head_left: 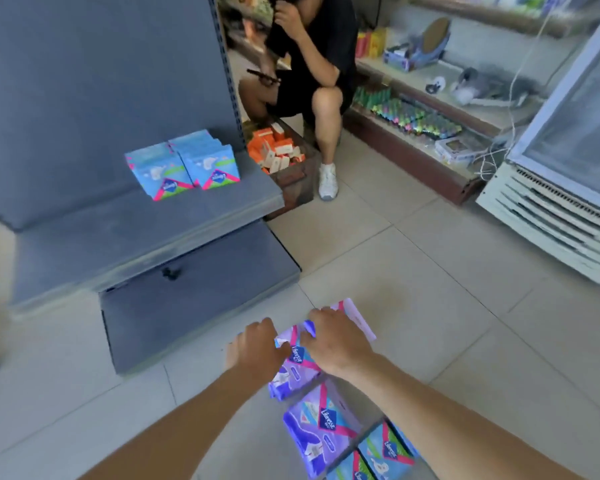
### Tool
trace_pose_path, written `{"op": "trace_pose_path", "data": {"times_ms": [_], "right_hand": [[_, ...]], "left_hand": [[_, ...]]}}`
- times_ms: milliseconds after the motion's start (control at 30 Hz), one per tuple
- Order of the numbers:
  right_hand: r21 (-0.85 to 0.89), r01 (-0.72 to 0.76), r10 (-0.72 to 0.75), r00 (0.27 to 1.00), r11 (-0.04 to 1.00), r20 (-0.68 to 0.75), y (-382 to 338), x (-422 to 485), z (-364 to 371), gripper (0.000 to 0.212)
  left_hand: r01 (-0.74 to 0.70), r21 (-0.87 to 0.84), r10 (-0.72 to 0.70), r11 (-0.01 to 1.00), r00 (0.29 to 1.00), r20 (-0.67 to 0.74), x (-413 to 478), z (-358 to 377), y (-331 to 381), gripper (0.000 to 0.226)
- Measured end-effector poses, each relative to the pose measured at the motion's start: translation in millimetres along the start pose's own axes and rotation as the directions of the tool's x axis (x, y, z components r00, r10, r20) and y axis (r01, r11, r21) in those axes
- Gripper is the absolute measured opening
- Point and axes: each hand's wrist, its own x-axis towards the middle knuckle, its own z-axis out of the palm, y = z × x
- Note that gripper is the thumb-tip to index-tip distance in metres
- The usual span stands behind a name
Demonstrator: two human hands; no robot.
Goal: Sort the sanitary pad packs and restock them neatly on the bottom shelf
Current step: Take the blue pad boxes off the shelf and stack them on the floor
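Two rows of light-blue pad packs stand upright on the grey bottom shelf near its right end. On the floor in front of me lies a stack of purple pad packs. My left hand grips its left side and my right hand grips its top right, fingers curled over the edges. Closer to me lie another purple pack and blue packs at the bottom edge.
A person crouches beyond the shelf's right end beside a crate of orange boxes. A low shelf with goods runs along the back right. A white fridge stands at the far right. Beige floor tiles lie between.
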Motion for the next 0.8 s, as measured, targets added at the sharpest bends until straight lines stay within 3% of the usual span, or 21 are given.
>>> {"op": "trace_pose_path", "data": {"times_ms": [133,300,800], "right_hand": [[0.022,0.082,-0.081,0.996,0.996,-0.039,-68,28,-10,0.027],[-0.018,0.121,-0.122,0.993,0.992,-0.011,-121,46,-3,0.039],[-0.13,0.098,-0.094,0.995,0.987,0.037,-209,82,-6,0.039]], "left_hand": [[0.096,-0.064,-0.103,0.993,0.989,-0.107,3,-44,-45,0.035],[0.184,-0.107,-0.197,0.977,0.972,-0.129,7,-59,-96,0.037],[0.175,-0.161,-0.197,0.971,0.972,-0.13,27,-131,-175,0.033]]}}
